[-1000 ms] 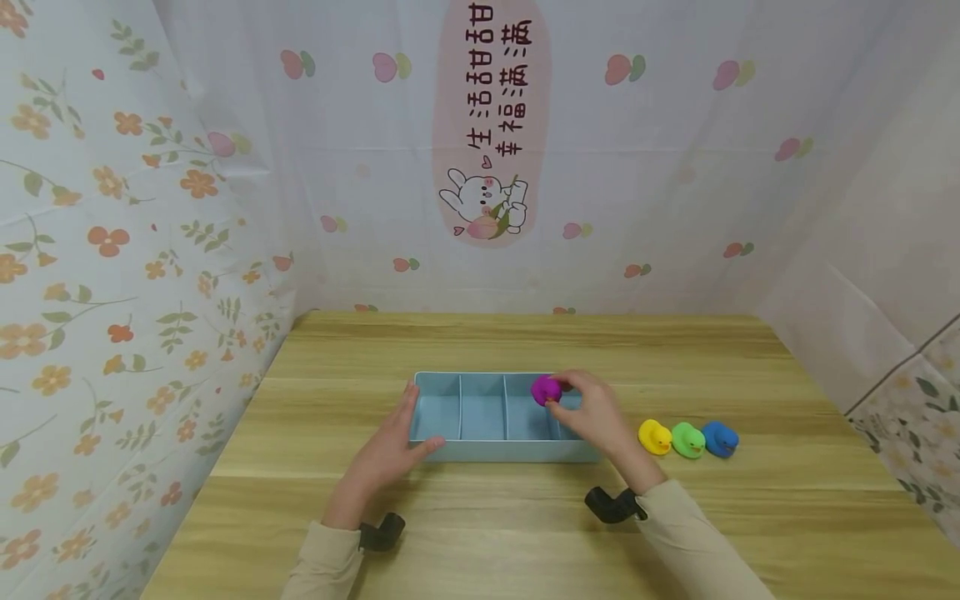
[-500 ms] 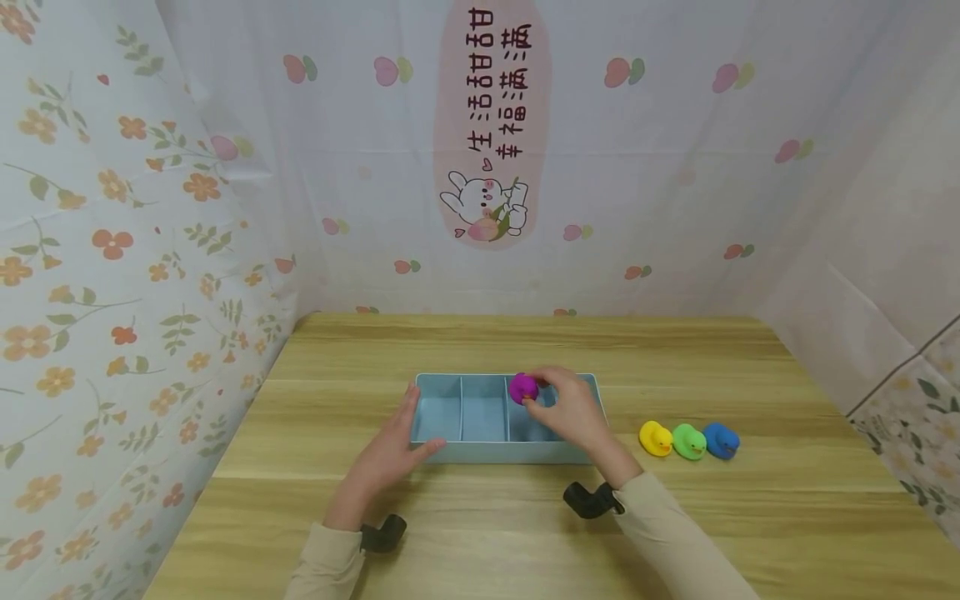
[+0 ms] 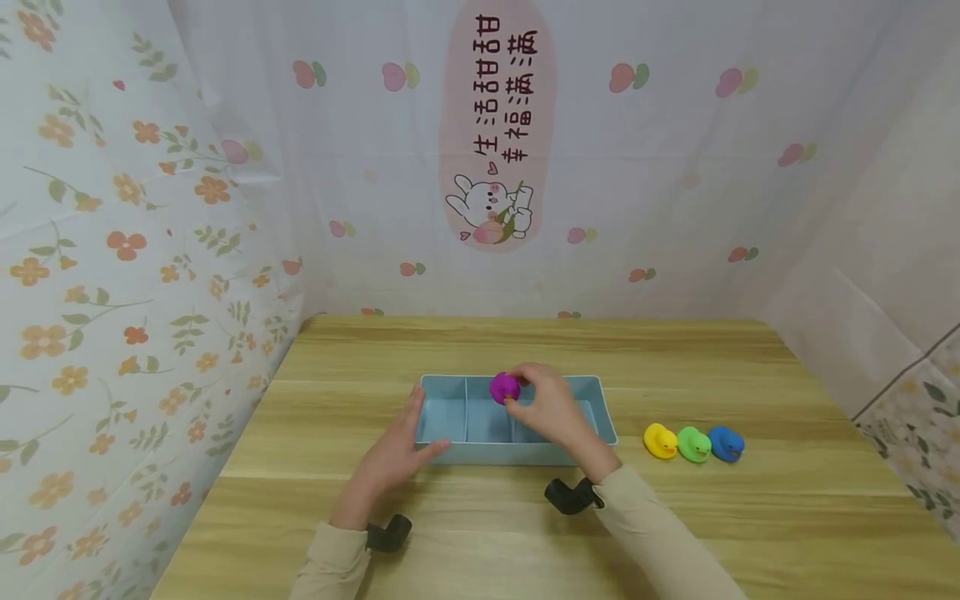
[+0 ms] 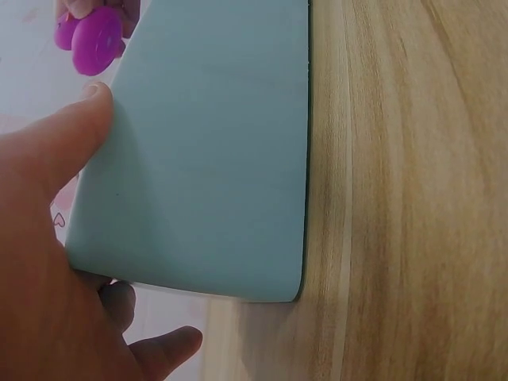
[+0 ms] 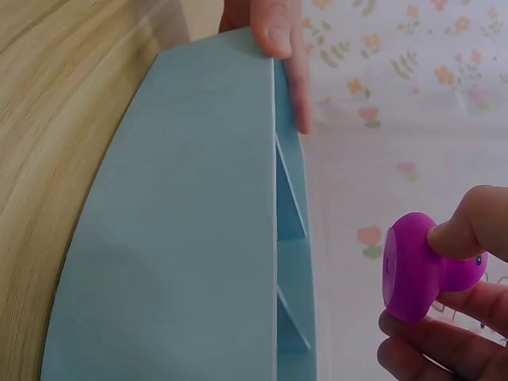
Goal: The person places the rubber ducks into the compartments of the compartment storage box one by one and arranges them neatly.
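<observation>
The head view's bottom edge cuts off both sleeves (image 3: 667,533) and the near part of the bench (image 3: 480,533). The right hand (image 3: 551,408) and purple duck (image 3: 504,388) there hide parts of the blue tray (image 3: 487,454).

There are four ducks (image 3: 504,388), one box (image 3: 487,454) (two hands (image 3: 551,408)).

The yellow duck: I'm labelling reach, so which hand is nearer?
Right. The right hand holds the purple duck above the blue tray, left of the yellow duck; the left hand touches the tray's left end, farther away.

Purple duck (image 3: 502,388), pale blue box (image 3: 480,454), white cloth (image 3: 150,292) (orange-flowered)
</observation>
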`<state>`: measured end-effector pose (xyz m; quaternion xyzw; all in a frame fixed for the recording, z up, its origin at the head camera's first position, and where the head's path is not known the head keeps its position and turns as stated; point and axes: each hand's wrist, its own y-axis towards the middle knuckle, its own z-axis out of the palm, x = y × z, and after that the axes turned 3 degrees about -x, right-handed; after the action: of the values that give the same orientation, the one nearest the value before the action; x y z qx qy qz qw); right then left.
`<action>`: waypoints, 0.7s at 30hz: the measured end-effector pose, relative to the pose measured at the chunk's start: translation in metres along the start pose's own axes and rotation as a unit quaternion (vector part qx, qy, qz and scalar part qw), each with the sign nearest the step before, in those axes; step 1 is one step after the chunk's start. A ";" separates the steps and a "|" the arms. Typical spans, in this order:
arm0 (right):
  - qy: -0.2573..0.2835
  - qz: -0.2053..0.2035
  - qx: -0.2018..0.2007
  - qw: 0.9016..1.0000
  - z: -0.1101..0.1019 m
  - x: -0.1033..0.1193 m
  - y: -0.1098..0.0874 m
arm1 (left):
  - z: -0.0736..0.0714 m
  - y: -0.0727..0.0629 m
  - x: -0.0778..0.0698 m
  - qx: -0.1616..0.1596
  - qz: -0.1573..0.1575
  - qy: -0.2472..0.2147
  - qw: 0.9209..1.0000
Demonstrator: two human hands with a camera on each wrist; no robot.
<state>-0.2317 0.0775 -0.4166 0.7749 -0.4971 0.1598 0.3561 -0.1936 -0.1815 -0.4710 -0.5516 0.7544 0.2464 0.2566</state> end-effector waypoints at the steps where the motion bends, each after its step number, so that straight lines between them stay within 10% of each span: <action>1: 0.000 -0.001 0.001 1.000 0.001 0.001 0.001 | 0.000 0.000 0.000 -0.002 0.003 -0.002 1.000; 21: 0.004 -0.053 0.038 0.998 0.032 0.027 0.018 | 0.001 0.000 -0.003 -0.015 0.007 -0.009 1.000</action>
<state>-0.2386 0.0332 -0.4157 0.8127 -0.4470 0.1629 0.3366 -0.1924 -0.1790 -0.4701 -0.5480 0.7521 0.2648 0.2530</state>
